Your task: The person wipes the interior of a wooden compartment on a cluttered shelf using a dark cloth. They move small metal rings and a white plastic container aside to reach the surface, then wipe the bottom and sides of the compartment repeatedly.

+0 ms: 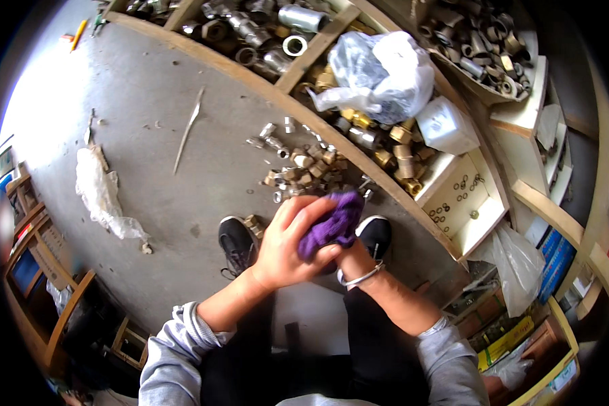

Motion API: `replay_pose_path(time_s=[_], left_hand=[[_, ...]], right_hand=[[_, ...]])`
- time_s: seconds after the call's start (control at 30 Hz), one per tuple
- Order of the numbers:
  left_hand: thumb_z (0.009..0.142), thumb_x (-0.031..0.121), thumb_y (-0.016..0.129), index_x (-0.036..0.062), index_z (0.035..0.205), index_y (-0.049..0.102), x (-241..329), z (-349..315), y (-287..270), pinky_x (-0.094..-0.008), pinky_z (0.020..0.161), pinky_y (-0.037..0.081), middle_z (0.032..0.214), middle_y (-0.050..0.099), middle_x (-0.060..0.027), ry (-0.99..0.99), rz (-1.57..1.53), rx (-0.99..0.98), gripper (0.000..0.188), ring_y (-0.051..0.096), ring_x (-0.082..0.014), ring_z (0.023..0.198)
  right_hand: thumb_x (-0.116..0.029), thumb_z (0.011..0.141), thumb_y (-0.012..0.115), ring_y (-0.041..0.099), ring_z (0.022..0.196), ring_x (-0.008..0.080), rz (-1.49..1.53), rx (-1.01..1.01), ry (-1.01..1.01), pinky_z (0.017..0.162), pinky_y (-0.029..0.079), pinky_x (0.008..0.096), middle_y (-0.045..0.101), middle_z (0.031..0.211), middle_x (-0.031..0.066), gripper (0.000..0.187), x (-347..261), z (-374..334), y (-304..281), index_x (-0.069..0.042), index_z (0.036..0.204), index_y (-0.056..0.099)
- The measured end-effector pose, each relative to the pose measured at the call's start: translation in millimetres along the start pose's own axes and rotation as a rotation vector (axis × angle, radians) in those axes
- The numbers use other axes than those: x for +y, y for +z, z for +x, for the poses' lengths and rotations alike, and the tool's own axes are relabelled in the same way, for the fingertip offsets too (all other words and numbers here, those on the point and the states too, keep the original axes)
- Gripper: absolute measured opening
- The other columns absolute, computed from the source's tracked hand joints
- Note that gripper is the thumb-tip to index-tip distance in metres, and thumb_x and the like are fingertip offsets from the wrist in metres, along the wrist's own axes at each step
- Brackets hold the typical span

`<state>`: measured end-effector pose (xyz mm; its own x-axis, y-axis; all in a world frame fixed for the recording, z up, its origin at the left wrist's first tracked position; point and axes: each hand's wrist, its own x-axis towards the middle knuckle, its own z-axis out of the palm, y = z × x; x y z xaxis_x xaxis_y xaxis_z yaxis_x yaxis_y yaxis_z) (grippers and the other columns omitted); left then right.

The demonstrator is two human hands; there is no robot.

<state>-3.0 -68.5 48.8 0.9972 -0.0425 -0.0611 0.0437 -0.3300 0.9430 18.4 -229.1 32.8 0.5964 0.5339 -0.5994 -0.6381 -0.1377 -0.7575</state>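
A crumpled purple cloth (333,224) is bunched between my two hands, above the floor and between my shoes. My left hand (285,238) is closed over it from the left, its fingers curled across the cloth. My right hand (353,260), below a silver bangle (363,276), presses against the cloth from the right. The cloth and my left hand hide its fingers, and anything inside the cloth is hidden too. Just beyond my hands, a heap of brass and silvery pipe fittings (315,164) lies on the floor. A single fitting (254,225) lies beside my left shoe.
A wooden divided tray (250,73) of metal fittings runs across the far right, with a plastic bag (386,74) and white container (446,126) on it. Small rings (461,184) lie in its near compartment. Plastic wrapping (101,193) and a thin stick (190,128) lie left.
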Motion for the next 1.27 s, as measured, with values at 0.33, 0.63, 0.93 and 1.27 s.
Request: replay_pose_path(time_s=[0.33,0.63,0.93,1.27], left_hand=[[0.1,0.032,0.048,0.0001,0.125,0.058,-77,-55,-64,-0.0344,0.099,0.045,0.118,0.063,-0.0107,-0.831,-1.035,0.587,0.042,0.06,-0.0201,0.108],[0.1,0.033,0.043,0.0037,0.135,0.051,-85,-61,-63,-0.0384,0.109,0.037,0.13,0.058,-0.0112,-0.611,-1.2,0.598,0.046,0.053,-0.0244,0.121],[0.099,0.037,0.046,0.0031,0.13,0.056,-71,-46,-58,-0.0402,0.107,0.04,0.125,0.062,-0.013,-0.659,-1.333,0.53,0.047,0.057,-0.0269,0.116],[0.094,0.035,0.06,0.0041,0.141,0.044,-62,-47,-52,-0.0417,0.115,0.028,0.14,0.051,-0.0143,-0.906,-1.277,0.384,0.059,0.044,-0.0277,0.132]], right_hand=[[-0.04,0.106,0.031,0.041,0.051,0.0042,-0.256,0.642,-0.109,0.046,0.033,0.02,0.053,0.065,0.0,0.046,-54,-85,-83,-0.002,0.113,0.057],[-0.005,0.093,0.06,0.059,0.071,0.0187,-0.925,0.649,-0.516,0.064,0.048,0.0293,0.061,0.086,0.0085,0.042,14,-56,-63,-0.003,0.132,0.045],[-0.016,0.083,0.069,0.059,0.1,0.0368,-1.336,0.491,-0.24,0.086,0.048,0.0445,0.059,0.107,0.0157,0.045,107,29,-104,-0.007,0.123,0.048],[-0.004,0.092,0.059,0.06,0.08,0.0103,0.178,0.35,0.041,0.073,0.052,0.0251,0.06,0.096,0.0034,0.014,62,9,-63,-0.001,0.106,0.059]])
